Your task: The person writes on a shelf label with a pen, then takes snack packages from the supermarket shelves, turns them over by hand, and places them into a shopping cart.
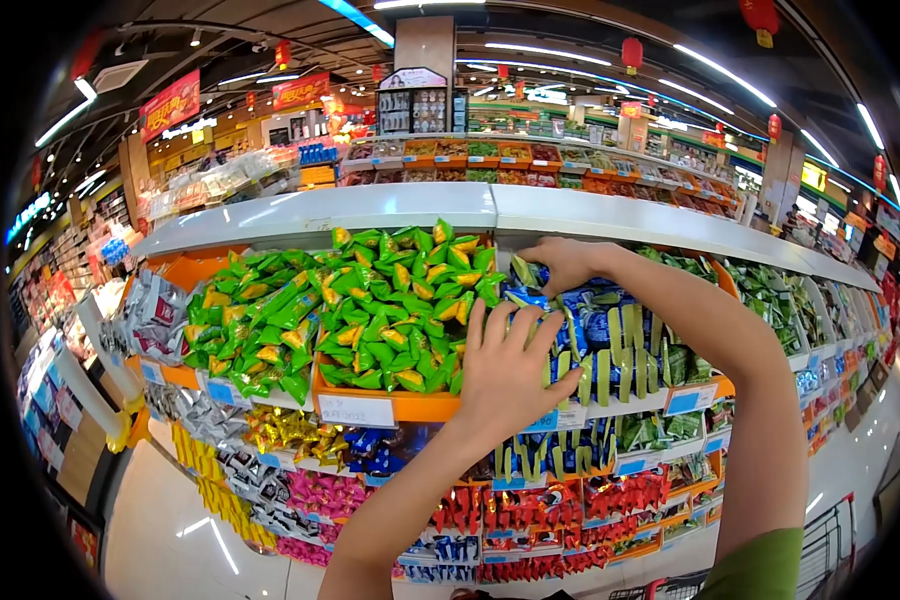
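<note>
My left hand (515, 368) lies with its fingers spread at the border between the green and yellow packets (390, 310) and the blue packets (605, 325). Further back, my right hand (560, 262) reaches into the rear left corner of the blue packets' compartment, its fingers bent down over a dark blue and green packet (526, 270). Whether its fingertips grip that packet is not clear. Long pale green strips (620, 350) stand along the front of the blue packets.
A white ledge (610, 218) runs behind the bins. Orange trays (430, 405) with price labels line the front. Lower shelves hold red packets (530, 508) and pink packets (330, 492). Green packets (760, 300) fill bins at the right. Part of a cart (830, 535) shows at the lower right.
</note>
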Demonstrator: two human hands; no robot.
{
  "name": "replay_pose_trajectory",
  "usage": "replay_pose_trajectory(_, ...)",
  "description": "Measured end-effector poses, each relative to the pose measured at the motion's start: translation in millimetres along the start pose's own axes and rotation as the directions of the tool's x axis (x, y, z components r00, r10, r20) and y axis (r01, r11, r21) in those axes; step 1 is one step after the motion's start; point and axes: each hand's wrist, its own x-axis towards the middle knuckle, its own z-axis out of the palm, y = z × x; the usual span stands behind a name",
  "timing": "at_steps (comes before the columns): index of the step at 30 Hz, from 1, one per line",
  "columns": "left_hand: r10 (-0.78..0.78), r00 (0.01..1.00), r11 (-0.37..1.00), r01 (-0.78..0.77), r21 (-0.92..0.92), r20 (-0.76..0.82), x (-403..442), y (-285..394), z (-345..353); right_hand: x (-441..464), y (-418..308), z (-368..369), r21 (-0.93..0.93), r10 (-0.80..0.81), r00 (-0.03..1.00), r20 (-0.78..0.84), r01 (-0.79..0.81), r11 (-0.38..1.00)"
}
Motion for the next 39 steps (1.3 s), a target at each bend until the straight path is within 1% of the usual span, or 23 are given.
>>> replay_pose_trajectory(1,-0.005,1.0,1.0,0.005,0.006,-0.001,0,0,-1,-4,0,0,-0.005,-0.026,0.999,-0.037,0.026,1.0)
replay_pose_trajectory(2,-0.006,1.0,1.0,0.006,0.006,-0.001,0,1,0,-6,-2,-3,-0.007,-0.029,0.999,-0.033,0.029,1.0)
replay_pose_trajectory(4,0.004,1.0,1.0,-0.004,0.008,-0.011,0,2,3,-12,1,0,0.032,-0.051,0.993,-0.104,0.054,0.998)
replay_pose_trajectory(7,0.009,1.0,1.0,-0.009,0.013,0.002,2,2,1,-14,4,8,0.034,-0.03,0.978,-0.207,0.038,0.999)
replay_pose_trajectory(10,0.006,1.0,1.0,-0.005,0.004,-0.017,1,4,3,-22,2,13,-0.002,-0.13,0.933,-0.336,0.137,0.991)
replay_pose_trajectory(11,0.005,1.0,1.0,-0.005,0.0,-0.016,2,4,3,-24,2,11,-0.006,-0.156,0.923,-0.351,0.165,0.986)
replay_pose_trajectory(14,0.004,1.0,1.0,-0.004,0.008,-0.002,3,5,2,-35,-1,4,-0.041,-0.186,0.894,-0.408,0.185,0.982)
replay_pose_trajectory(15,0.005,1.0,1.0,-0.005,0.006,-0.007,3,5,2,-39,0,-1,-0.017,-0.209,0.847,-0.489,0.23,0.973)
replay_pose_trajectory(16,0.006,1.0,1.0,-0.006,0.007,-0.007,3,5,2,-46,-1,-7,0.006,-0.169,0.831,-0.53,0.203,0.979)
replay_pose_trajectory(18,0.001,1.0,1.0,-0.001,0.006,-0.002,3,7,1,-54,1,-11,0.072,-0.08,0.851,-0.519,0.137,0.988)
replay_pose_trajectory(19,0.005,1.0,1.0,-0.005,0.012,-0.003,3,7,1,-58,2,-8,0.061,-0.101,0.85,-0.517,0.155,0.986)
replay_pose_trajectory(22,0.011,1.0,1.0,-0.011,0.015,-0.001,2,5,4,-58,5,2,0.122,-0.12,0.811,-0.573,0.229,0.966)
replay_pose_trajectory(23,0.017,1.0,1.0,-0.017,0.015,0.002,3,8,0,-58,6,2,0.191,-0.116,0.842,-0.527,0.25,0.949)
replay_pose_trajectory(26,0.029,1.0,0.999,-0.029,0.029,-0.005,3,8,1,-49,1,1,0.248,-0.11,0.93,-0.349,0.205,0.947)
replay_pose_trajectory(27,0.025,1.0,0.999,-0.025,0.033,0.008,2,8,0,-44,-1,4,0.181,-0.157,0.887,-0.435,0.257,0.949)
replay_pose_trajectory(30,0.012,1.0,0.999,-0.013,0.048,0.019,2,9,-1,-36,-4,-1,0.215,-0.065,0.959,-0.275,0.127,0.968)
replay_pose_trajectory(31,0.006,0.999,0.999,-0.008,0.052,0.036,2,9,-2,-32,0,4,0.204,-0.097,0.939,-0.331,0.171,0.964)
replay_pose_trajectory(34,0.003,0.999,0.998,-0.006,0.061,0.049,1,10,-4,-36,-2,8,0.185,-0.044,0.921,-0.386,0.124,0.975)
replay_pose_trajectory(35,0.003,0.998,0.999,-0.005,0.039,0.059,1,9,-4,-39,-2,5,0.111,-0.08,0.908,-0.411,0.137,0.984)
replay_pose_trajectory(36,0.007,0.999,0.999,-0.01,0.046,0.054,1,8,-4,-47,-6,-4,0.272,-0.002,0.918,-0.396,0.12,0.955)
replay_pose_trajectory(38,0.012,0.999,0.998,-0.014,0.054,0.045,0,8,-3,-70,-18,-24,0.569,0.139,0.937,-0.32,0.073,0.819)
replay_pose_trajectory(39,0.01,0.999,0.998,-0.013,0.057,0.049,0,8,-4,-74,-18,-26,0.652,0.203,0.885,-0.42,0.138,0.745)
